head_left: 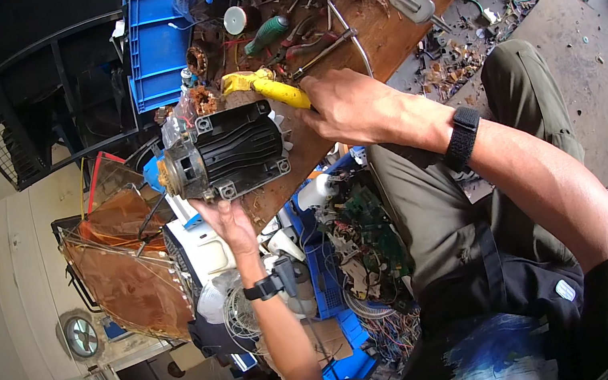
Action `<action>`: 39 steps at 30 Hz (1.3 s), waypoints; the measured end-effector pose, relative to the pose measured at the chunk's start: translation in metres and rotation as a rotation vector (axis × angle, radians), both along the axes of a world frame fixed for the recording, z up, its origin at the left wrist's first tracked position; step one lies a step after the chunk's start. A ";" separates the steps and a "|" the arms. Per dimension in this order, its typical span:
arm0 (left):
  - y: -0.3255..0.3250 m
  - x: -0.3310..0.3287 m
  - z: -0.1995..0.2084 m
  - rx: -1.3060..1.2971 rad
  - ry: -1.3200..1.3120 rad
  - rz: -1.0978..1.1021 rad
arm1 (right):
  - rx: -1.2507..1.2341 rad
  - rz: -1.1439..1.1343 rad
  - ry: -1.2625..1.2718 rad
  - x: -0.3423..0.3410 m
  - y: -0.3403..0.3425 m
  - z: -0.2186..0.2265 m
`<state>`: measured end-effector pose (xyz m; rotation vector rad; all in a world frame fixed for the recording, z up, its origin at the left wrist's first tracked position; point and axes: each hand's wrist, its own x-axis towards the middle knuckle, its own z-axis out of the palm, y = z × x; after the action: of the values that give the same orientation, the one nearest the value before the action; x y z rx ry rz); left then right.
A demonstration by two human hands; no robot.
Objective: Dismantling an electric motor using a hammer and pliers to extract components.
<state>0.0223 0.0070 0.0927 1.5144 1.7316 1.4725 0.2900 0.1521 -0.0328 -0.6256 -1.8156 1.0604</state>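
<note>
A black-and-grey electric motor [241, 148] lies on its side at the left edge of the wooden bench, its ribbed housing facing me. My left hand [229, 223] grips its near lower side, with the fingers partly hidden behind the housing. My right hand [350, 107] is closed round the handle of a yellow hammer [287, 95]. The hammer's yellow head is beyond the motor's top edge; I cannot tell whether it touches anything. At the motor's right end a pale fan [283, 130] shows, and an orange-brown part sits at its left end.
On the wooden bench [383, 38] lie a green-handled screwdriver [267, 34], pliers [303, 45], copper coils [196, 61] and a metal frame. A blue crate [160, 44] stands at the far left. Green circuit boards [364, 228] fill a bin below; scraps litter the floor at right.
</note>
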 end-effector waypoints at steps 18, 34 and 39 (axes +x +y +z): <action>0.024 -0.021 0.024 -0.172 0.309 0.054 | 0.017 -0.020 0.040 -0.001 0.000 -0.004; 0.026 0.058 0.000 0.040 0.177 0.332 | 0.076 -0.081 0.060 -0.004 -0.002 -0.007; 0.043 0.080 0.001 0.022 0.232 0.481 | 0.099 -0.087 0.066 -0.006 -0.003 -0.007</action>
<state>0.1019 0.0504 0.0939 1.3841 2.3504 1.5823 0.2844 0.1490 -0.0402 -0.5978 -1.7568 0.9166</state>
